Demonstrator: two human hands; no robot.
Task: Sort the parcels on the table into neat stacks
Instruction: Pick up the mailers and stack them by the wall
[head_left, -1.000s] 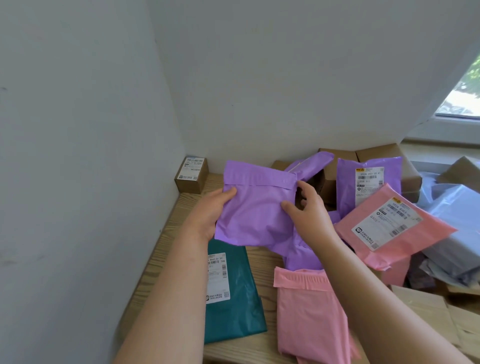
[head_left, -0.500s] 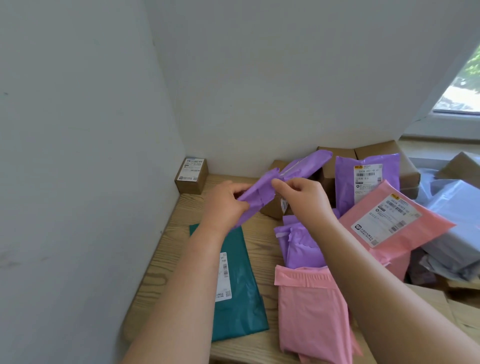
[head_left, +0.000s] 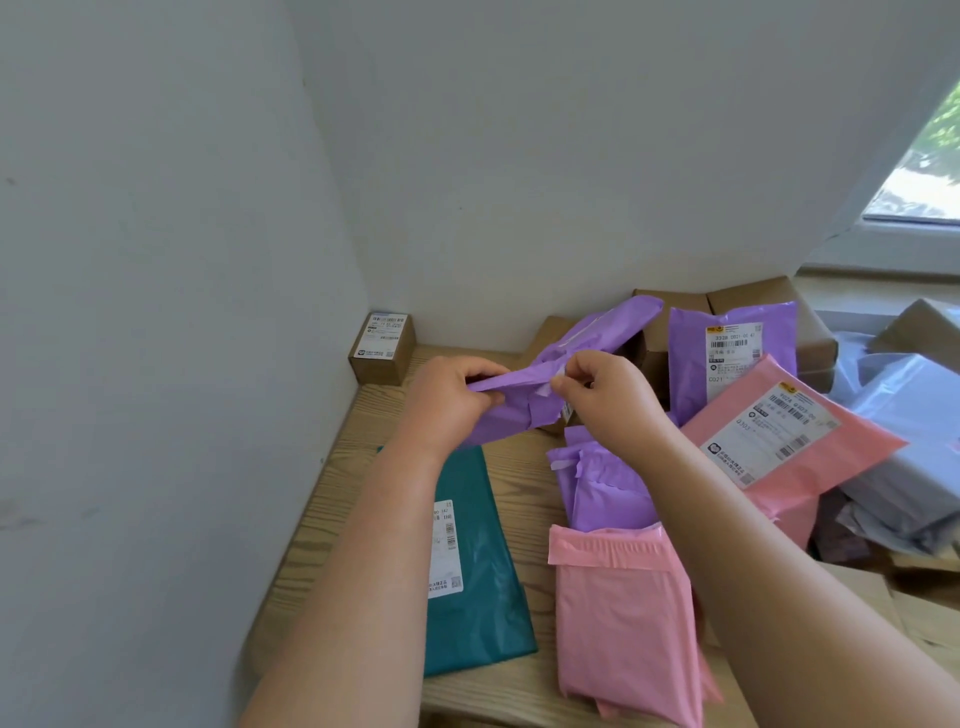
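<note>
The purple parcel (head_left: 511, 422) hangs pinched between left hand (head_left: 451, 402) and right hand (head_left: 609, 401) (possibly folded).

Four purple mailers (head_left: 509, 415) (head_left: 608, 327) (head_left: 691, 364) (head_left: 608, 488) show, with two pink mailers (head_left: 623, 623) (head_left: 857, 447) and one teal mailer (head_left: 483, 597). At least four brown cardboard boxes (head_left: 384, 348) (head_left: 550, 332) (head_left: 675, 301) (head_left: 753, 297) stand along the wall. The pale grey bags (head_left: 914, 410) at the right overlap too much to count.

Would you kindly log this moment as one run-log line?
left hand: grips purple parcel | right hand: pinches it | parcel: held above table
</note>
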